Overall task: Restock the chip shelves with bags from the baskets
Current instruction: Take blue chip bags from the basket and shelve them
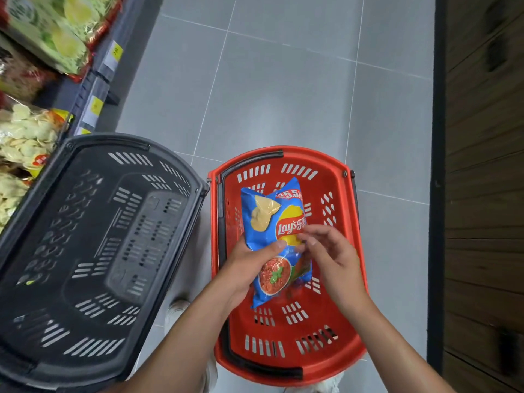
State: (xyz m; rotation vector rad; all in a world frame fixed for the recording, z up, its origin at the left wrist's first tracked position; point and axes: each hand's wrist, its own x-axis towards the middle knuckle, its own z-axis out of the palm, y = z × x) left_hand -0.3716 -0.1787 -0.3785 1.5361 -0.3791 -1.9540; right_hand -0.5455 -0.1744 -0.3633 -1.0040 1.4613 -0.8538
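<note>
Along the left edge of the frame, the chip shelves (pixel 42 80) hold green and pale bags, with yellow price tags (pixel 116 51) on the shelf lip. Below them at lower left, a black basket (pixel 181 163) sits with its far corner up against the shelf edge. Its right rim is just beside the left rim of a red basket (pixel 312 154) at lower centre.

Over the red basket I hold a blue Lay's bag (pixel 272 222), its top end pointing toward the top of the frame. My left hand (pixel 249 268) grips its left edge, thumb across the front. My right hand (pixel 331 256) pinches the front beside the logo with curled fingertips.

Open grey tiled floor (pixel 283 95) fills the upper centre. A dark wooden panel (pixel 482 194) walls the right edge, with a strip of floor between it and the red rim.
</note>
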